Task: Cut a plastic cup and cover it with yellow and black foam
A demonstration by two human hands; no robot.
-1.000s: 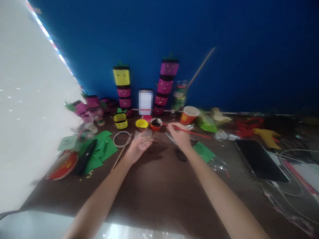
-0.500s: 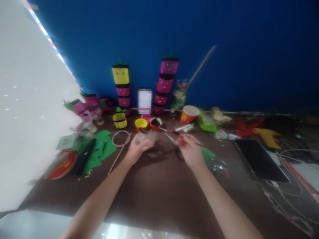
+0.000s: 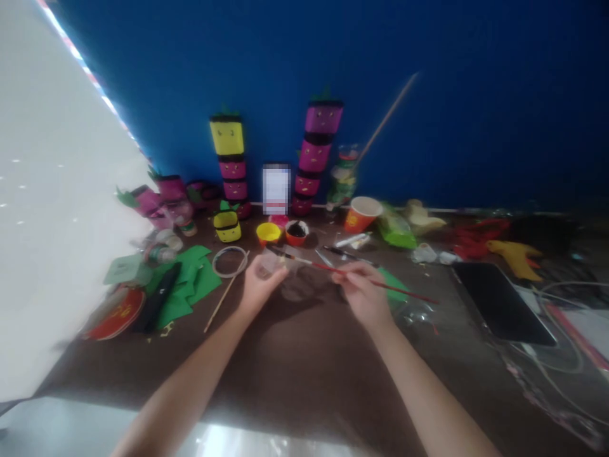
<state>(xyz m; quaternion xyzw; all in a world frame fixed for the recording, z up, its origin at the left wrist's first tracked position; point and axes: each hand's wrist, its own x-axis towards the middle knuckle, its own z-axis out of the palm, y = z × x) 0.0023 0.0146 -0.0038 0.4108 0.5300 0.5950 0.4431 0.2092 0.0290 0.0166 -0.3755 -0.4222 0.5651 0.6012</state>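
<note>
1. Right hand (image 3: 364, 292) is closed in a pen-like pinch on a red-handled paintbrush (image 3: 326, 267), fingers bunched around it, the handle running out past the hand.
2. Left hand (image 3: 261, 282) is half curled, thumb and fingers gripping a clear plastic piece (image 3: 275, 263), its exact shape lost in the blur.
3. And look at that brush: dark bristles reach across to the clear piece, just above the left fingers; whether they touch, I can't tell!
4. Right behind the left hand sit the paints, a cup of yellow paint (image 3: 269, 233) and, beside it, a cup of dark paint (image 3: 297, 232).
5. To their left, a small yellow container (image 3: 227, 227) with a drawn face, and a clear ring (image 3: 229, 262) lying nearer the hand.
6. Back at the blue wall (image 3: 428, 127), two tall stacks: one yellow-topped (image 3: 228, 152), one all purple (image 3: 314, 155).
</note>
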